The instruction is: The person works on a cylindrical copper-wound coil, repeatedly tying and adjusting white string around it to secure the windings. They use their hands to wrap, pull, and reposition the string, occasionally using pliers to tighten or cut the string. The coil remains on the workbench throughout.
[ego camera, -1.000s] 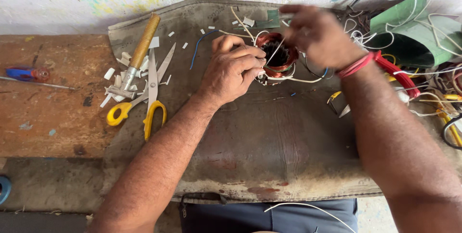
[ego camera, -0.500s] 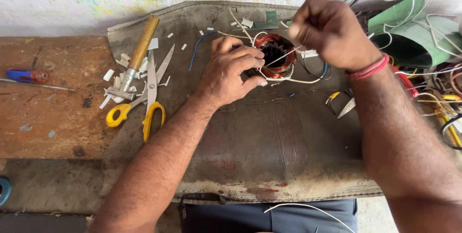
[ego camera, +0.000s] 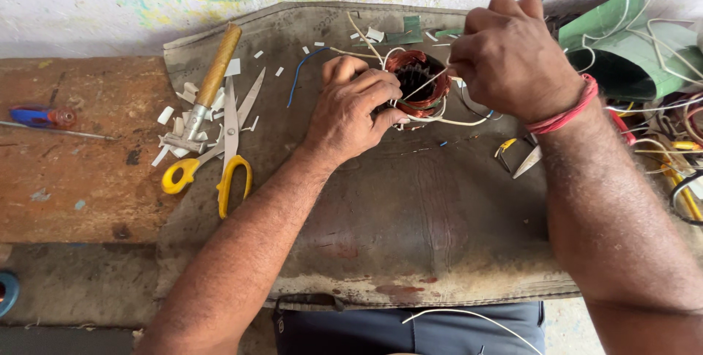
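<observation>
A small motor stator with copper windings (ego camera: 419, 85) rests on a worn brown mat (ego camera: 410, 216). My left hand (ego camera: 351, 109) grips its left side, fingers curled against the winding. My right hand (ego camera: 509, 58) is above and to the right of it, pinching a thin white cord (ego camera: 428, 84) that runs down across the stator's core. More white cord loops under the stator toward the right. A red band sits on my right wrist.
Yellow-handled scissors (ego camera: 220, 157) and a wooden-handled tool (ego camera: 209, 84) lie at the mat's left among white scraps. A blue screwdriver (ego camera: 44, 117) sits on the wooden bench. Green sheet rolls (ego camera: 630, 47) and tangled wires fill the right. A small yellow-handled cutter (ego camera: 516, 153) lies near my right forearm.
My right hand has drawn the white cord up and to the right, away from the stator. My left hand has kept its hold on the stator.
</observation>
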